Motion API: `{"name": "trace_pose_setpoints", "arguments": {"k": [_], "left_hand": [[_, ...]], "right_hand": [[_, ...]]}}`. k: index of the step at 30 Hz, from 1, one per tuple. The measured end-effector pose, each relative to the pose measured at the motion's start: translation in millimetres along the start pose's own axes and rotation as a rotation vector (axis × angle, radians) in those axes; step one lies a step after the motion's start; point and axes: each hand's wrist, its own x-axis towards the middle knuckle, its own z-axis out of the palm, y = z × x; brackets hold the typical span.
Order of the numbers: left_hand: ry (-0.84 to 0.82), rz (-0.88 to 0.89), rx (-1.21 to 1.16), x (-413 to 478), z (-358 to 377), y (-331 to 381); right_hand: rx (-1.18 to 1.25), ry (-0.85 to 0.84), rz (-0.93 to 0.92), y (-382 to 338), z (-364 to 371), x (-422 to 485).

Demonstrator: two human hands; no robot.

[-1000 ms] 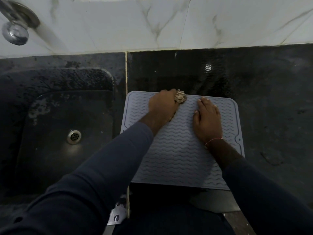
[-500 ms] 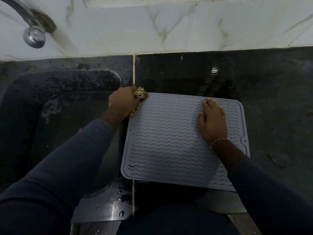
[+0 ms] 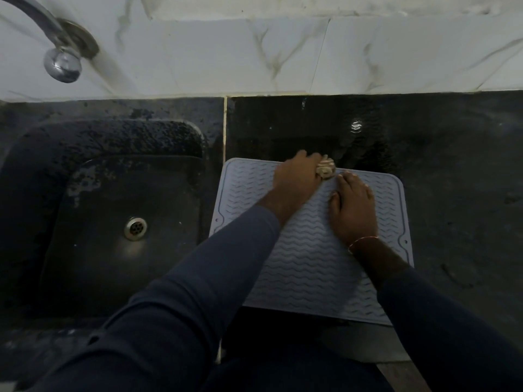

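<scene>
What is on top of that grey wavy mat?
The left hand grips a beige scrubber at the far edge of the mat; the right hand presses flat beside it. Hands and forearms hide the mat beneath them.

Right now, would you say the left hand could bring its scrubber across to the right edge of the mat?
Probably not directly. The left hand grips the scrubber at the far edge of the mat, and the right hand lies flat right beside the scrubber, blocking that path.
</scene>
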Motion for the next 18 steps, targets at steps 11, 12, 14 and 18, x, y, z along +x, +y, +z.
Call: {"name": "trace_pose_setpoints", "arguments": {"k": [11, 12, 14, 18], "left_hand": [[0.189, -0.255, 0.173, -34, -28, -117], [0.186, -0.288, 0.187, -37, -35, -126], [0.181, -0.321, 0.189, -38, -42, -129], [0.211, -0.111, -0.032, -27, -26, -63]], "right_hand": [[0.041, 0.014, -0.008, 3, 2, -2], [0.044, 0.012, -0.009, 2, 2, -2], [0.038, 0.009, -0.001, 1, 0, -1], [0.032, 0.012, 0.007, -1, 0, -1]]}}
